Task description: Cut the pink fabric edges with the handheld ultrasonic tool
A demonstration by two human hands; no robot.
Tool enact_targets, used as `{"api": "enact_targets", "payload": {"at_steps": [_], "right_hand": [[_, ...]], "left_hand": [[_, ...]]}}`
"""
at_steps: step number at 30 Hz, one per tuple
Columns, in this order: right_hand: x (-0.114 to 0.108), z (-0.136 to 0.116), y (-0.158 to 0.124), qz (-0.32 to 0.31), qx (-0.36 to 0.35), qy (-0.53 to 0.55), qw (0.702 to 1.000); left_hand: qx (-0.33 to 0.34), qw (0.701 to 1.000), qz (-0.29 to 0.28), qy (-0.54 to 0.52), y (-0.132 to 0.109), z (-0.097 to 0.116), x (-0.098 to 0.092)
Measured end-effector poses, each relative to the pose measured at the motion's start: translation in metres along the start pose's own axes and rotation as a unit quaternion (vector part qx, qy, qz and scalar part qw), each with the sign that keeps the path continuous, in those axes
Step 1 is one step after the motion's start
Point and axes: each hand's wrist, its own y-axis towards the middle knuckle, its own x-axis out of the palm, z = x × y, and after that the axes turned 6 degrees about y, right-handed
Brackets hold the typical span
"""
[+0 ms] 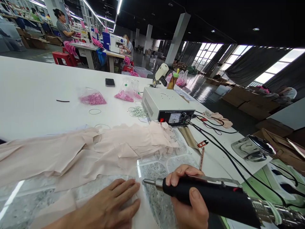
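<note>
My left hand (111, 203) lies on a strip of pale pink fabric (140, 213), fingers stretched out flat and pressing it down. In my right hand (188, 203) is a black handheld ultrasonic welder (212, 194), wrapped by the fingers and thumb. Its pointed metal tip (149, 181) aims left, close to my left fingertips and the fabric's edge; whether it touches cannot be made out. More pale pink fabric pieces (114, 143) spread in loose layers just beyond my hands. Beneath them is a glossy grey speckled sheet (154, 168).
A white control box (166, 98) stands behind the fabric, with black cables (221, 149) running right to the welder. Around it are bags of pink rings (92, 98), a phone (110, 82), rubber bands (137, 111), orange snips (202, 143) and a glass mug (250, 148). People work at sewing machines (116, 43) farther back.
</note>
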Motion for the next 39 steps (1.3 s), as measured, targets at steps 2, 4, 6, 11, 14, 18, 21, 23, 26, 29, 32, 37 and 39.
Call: {"api": "enact_targets", "payload": {"at_steps": [2,4,6,11,14,18,21,23,26,29,32,37,39], "right_hand": [[0.0018,0.0025,-0.0009,-0.005,0.002,0.003,1.0],[0.0019,0.0042,-0.0021,-0.007,0.001,0.005,1.0],[0.0013,0.0051,-0.0029,-0.009,-0.003,0.005,1.0],[0.0009,0.0062,-0.0014,-0.02,-0.003,-0.011,1.0],[0.0013,0.0078,-0.0002,-0.026,-0.009,-0.016,1.0],[0.0012,0.0099,0.0,-0.033,-0.013,-0.02,0.999],[-0.0003,0.0102,-0.0001,-0.04,-0.014,-0.022,0.999],[-0.0015,0.0097,0.0,-0.049,-0.016,-0.024,0.998],[-0.0019,0.0093,0.0001,-0.066,-0.02,-0.038,0.997],[-0.0002,0.01,0.0005,-0.065,-0.03,-0.043,0.997],[0.0017,0.0107,0.0015,-0.046,-0.035,-0.027,0.998],[0.0027,0.0104,0.0024,-0.032,-0.03,-0.017,0.999],[0.0027,0.0107,0.0019,-0.033,-0.024,-0.013,0.999]], "left_hand": [[0.001,1.0,-0.005,0.005,0.0002,-0.0001,0.0003],[-0.002,1.0,0.002,0.002,-0.0005,-0.0004,0.0017],[-0.004,1.0,0.01,-0.002,-0.002,-0.0008,0.0038],[-0.004,1.0,0.017,-0.005,-0.0044,-0.0015,0.0071],[-0.004,1.0,0.01,-0.006,-0.0047,-0.0014,0.0076],[-0.004,1.0,0.02,-0.008,-0.0052,-0.0015,0.0085],[-0.002,1.0,0.024,-0.001,-0.0048,-0.0021,0.0086],[-0.001,1.0,0.021,0.004,-0.0042,-0.0023,0.008],[-0.001,1.0,0.011,0.011,-0.0034,-0.0022,0.0063],[0.006,1.0,-0.001,0.016,-0.0029,-0.0018,0.0051],[0.0,1.0,0.005,0.007,-0.0025,-0.0015,0.0051],[-0.004,1.0,0.019,0.003,-0.0022,-0.0009,0.0057],[0.001,1.0,0.011,0.011,-0.0021,-0.0006,0.0056]]}}
